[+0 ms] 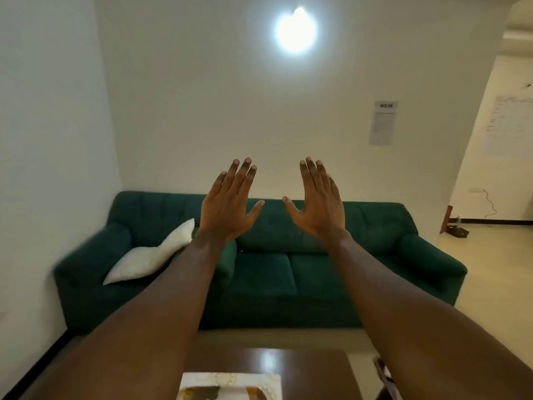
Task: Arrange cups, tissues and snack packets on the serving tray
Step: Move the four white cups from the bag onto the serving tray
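Both arms are stretched out in front of me at chest height. My left hand (227,206) and my right hand (317,206) are raised with backs toward me, fingers straight and apart, holding nothing. A white tray-like object (230,382) with a brown patterned centre shows at the bottom edge, on a dark wooden table (305,368). Only its far part is visible. No cups, tissues or snack packets are in view.
A dark green sofa (317,272) stands against the far wall, with a white cushion (150,255) on its left seat. A wall lamp (295,31) glares above. A paper sign (382,122) hangs on the wall. An open passage lies to the right.
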